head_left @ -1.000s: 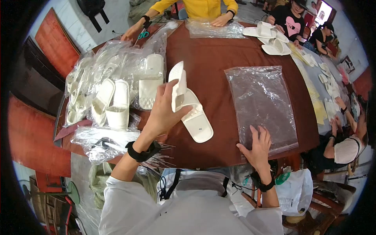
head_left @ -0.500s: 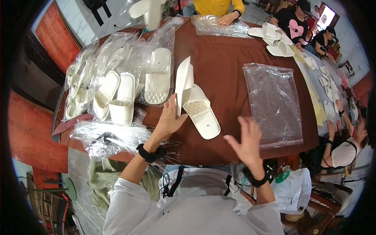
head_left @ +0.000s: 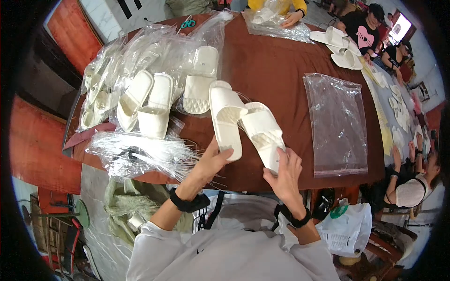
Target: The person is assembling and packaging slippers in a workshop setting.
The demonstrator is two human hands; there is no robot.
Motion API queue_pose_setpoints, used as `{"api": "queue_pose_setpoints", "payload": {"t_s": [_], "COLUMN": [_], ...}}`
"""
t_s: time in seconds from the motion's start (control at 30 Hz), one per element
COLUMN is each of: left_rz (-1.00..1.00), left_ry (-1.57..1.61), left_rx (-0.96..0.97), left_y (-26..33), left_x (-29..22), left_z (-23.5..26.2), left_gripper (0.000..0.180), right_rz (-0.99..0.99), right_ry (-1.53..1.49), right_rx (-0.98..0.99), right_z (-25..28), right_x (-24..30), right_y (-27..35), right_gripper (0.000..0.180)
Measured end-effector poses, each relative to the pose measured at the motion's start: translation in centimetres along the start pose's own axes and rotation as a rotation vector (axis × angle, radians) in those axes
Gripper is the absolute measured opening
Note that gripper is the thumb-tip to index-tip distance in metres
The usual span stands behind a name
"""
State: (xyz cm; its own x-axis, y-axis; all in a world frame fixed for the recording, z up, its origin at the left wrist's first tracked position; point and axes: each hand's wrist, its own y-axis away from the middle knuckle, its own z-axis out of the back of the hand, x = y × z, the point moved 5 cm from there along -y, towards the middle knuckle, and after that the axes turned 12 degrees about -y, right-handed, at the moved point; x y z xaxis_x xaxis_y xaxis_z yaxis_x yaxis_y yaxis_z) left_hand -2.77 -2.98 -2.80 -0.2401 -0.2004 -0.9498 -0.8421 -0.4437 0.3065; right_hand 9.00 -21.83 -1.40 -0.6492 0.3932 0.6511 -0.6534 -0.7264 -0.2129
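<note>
A white slide slipper (head_left: pixel 227 131) is gripped at its sole end by my left hand (head_left: pixel 210 165), thumb on top. Its mate, another white slipper (head_left: pixel 263 126), is pinched at its near end by my right hand (head_left: pixel 287 174). Both slippers have quilted insoles and wide straps, and their inner sides meet near the straps. A thin strand shows by the straps; I cannot make out what it is. Right of my hands, a clear plastic bag (head_left: pixel 338 126) lies flat on the brown-covered table (head_left: pixel 286 75).
Bagged white slippers (head_left: pixel 155 107) crowd the table's left side, with a bundle of thin white ties (head_left: pixel 145 152) nearer me. Teal scissors (head_left: pixel 188 23) lie at the far edge. Across the table, a yellow-sleeved person's hand (head_left: pixel 293 18) touches a plastic bag. Loose slippers (head_left: pixel 346 59) lie far right.
My right hand has come in from the right and taken hold of the right slipper. The left slipper, edge-on before, now shows its top. The yellow-sleeved person has brought a slipper to the bag.
</note>
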Motion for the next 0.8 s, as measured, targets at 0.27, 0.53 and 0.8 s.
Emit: {"api": "queue_pose_setpoints", "payload": {"t_s": [0.27,0.53,0.8], "left_rz": [-0.018,-0.124,-0.499], "left_ry": [0.033,-0.096,-1.298], "left_rx": [-0.017,-0.050,-0.164], "left_y": [4.6,7.3,7.5], "left_x": [3.3,2.2,-5.5], "left_z": [-4.1,-5.4,-6.3], "left_gripper": [0.043,0.060,0.063], "right_rz": [-0.072,-0.133,-0.019], "right_ry": [0.030,0.045,-0.015], "right_rx": [-0.129,-0.155,-0.268], "right_z": [4.0,4.2,5.5], "right_x": [-2.0,-2.0,-1.5], "right_y": [5.2,4.6,1.6], "right_gripper": [0.070,0.070,0.027]}}
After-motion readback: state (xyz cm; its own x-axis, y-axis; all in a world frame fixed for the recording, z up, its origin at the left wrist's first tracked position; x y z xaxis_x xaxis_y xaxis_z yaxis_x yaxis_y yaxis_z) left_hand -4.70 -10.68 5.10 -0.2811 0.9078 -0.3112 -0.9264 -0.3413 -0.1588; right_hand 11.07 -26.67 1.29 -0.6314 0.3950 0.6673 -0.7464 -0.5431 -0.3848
